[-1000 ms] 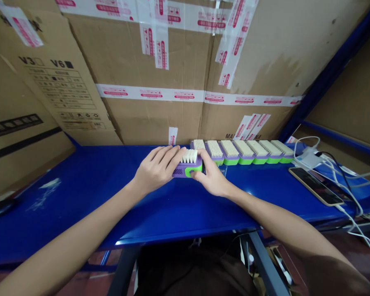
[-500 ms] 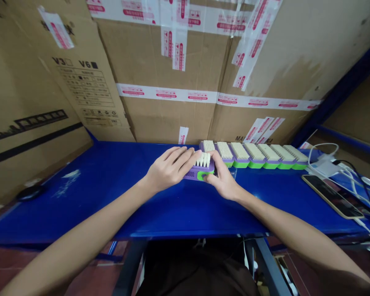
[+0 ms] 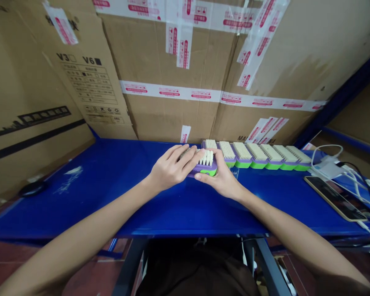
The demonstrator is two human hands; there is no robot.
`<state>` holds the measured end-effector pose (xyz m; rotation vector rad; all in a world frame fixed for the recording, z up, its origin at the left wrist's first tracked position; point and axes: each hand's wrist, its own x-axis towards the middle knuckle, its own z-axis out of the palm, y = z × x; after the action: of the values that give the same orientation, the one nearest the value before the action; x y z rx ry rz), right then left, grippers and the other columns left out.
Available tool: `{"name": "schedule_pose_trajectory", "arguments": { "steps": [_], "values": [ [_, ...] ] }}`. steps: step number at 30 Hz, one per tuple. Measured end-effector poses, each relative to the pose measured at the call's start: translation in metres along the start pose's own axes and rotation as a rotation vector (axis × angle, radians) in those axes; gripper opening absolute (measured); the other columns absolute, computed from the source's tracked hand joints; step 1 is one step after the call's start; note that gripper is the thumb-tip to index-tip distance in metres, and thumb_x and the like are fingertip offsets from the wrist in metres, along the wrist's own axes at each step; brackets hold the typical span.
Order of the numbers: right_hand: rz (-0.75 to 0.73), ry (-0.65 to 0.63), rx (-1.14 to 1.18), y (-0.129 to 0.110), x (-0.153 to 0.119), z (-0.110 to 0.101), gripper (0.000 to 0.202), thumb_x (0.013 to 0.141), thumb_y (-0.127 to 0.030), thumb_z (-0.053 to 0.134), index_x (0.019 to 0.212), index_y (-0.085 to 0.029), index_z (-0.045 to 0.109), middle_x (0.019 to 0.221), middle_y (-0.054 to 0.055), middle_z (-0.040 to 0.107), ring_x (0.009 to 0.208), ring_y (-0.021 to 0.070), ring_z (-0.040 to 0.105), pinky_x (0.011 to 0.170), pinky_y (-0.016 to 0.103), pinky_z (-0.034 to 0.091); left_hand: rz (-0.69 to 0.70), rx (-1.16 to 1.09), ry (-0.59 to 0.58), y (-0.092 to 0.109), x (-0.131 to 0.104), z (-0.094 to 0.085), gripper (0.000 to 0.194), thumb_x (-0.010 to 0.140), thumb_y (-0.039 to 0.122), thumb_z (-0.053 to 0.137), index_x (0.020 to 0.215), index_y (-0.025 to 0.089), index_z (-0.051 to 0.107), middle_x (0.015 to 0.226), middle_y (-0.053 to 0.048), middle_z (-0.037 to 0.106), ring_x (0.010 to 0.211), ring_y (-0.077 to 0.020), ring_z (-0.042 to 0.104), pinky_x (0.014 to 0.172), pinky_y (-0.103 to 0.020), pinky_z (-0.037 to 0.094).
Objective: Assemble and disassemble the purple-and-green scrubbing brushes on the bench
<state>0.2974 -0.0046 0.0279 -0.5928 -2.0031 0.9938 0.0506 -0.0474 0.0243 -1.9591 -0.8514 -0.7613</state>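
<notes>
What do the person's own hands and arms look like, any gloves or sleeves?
The left hand and right hand are both gloveless. No sleeve covers the visible forearms, and no watch or bracelet shows. Dark clothing shows between them.

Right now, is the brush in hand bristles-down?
No, the brush has its pale bristles pointing upward, visible between the left hand and the right hand.

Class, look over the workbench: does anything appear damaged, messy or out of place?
Yes: pale scuffs mark the smooth blue bench at left, and white cables tangle beside the phone at right. The unheld bristled blocks stand in a tidy row.
</notes>
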Motion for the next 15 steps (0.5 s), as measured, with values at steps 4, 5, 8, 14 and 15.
{"name": "schedule_pose_trajectory", "arguments": {
  "steps": [4, 5, 8, 14, 15],
  "values": [
    [-0.037, -0.038, 0.055, 0.002, 0.005, -0.001, 0.074, 0.088, -0.07, 0.091, 0.134, -0.027, 0.053, 0.128, 0.009, 0.068, 0.119, 0.0338, 0.066, 0.109, 0.058, 0.059, 0.021, 0.026, -0.014, -0.007, -0.001, 0.002, 0.068, 0.114, 0.019, 0.063, 0.178, 0.026, 0.043, 0.152, -0.013, 0.076, 0.131, -0.0331, 0.079, 0.113, -0.055, 0.069],
    [-0.043, -0.033, 0.069, 0.002, 0.006, -0.001, 0.073, 0.088, -0.069, 0.092, 0.133, -0.026, 0.054, 0.126, 0.009, 0.068, 0.118, 0.0337, 0.066, 0.109, 0.058, 0.058, 0.023, 0.026, -0.019, -0.009, -0.001, 0.002, 0.067, 0.114, 0.018, 0.062, 0.178, 0.027, 0.043, 0.153, -0.012, 0.076, 0.131, -0.0326, 0.079, 0.113, -0.055, 0.068],
    [-0.036, -0.025, 0.091, -0.001, 0.007, -0.003, 0.069, 0.088, -0.068, 0.092, 0.129, -0.026, 0.057, 0.122, 0.008, 0.069, 0.114, 0.033, 0.067, 0.107, 0.057, 0.058, 0.031, 0.004, -0.017, -0.011, -0.002, 0.003, 0.067, 0.113, 0.016, 0.062, 0.177, 0.028, 0.045, 0.154, -0.012, 0.075, 0.133, -0.0321, 0.078, 0.114, -0.054, 0.068],
    [-0.054, -0.011, 0.1, -0.003, 0.006, -0.003, 0.064, 0.09, -0.066, 0.092, 0.127, -0.026, 0.059, 0.121, 0.007, 0.068, 0.114, 0.0311, 0.066, 0.107, 0.053, 0.056, 0.015, -0.081, 0.015, -0.012, -0.003, 0.006, 0.068, 0.112, 0.016, 0.066, 0.176, 0.027, 0.046, 0.156, -0.013, 0.074, 0.137, -0.0316, 0.077, 0.12, -0.054, 0.064],
    [-0.057, -0.008, 0.104, -0.002, 0.007, -0.003, 0.064, 0.09, -0.066, 0.092, 0.127, -0.027, 0.059, 0.121, 0.006, 0.068, 0.114, 0.0308, 0.065, 0.108, 0.052, 0.056, 0.018, -0.08, 0.019, -0.013, -0.003, 0.007, 0.066, 0.112, 0.016, 0.066, 0.175, 0.026, 0.048, 0.155, -0.013, 0.075, 0.137, -0.0315, 0.077, 0.121, -0.053, 0.064]
  ]
}}
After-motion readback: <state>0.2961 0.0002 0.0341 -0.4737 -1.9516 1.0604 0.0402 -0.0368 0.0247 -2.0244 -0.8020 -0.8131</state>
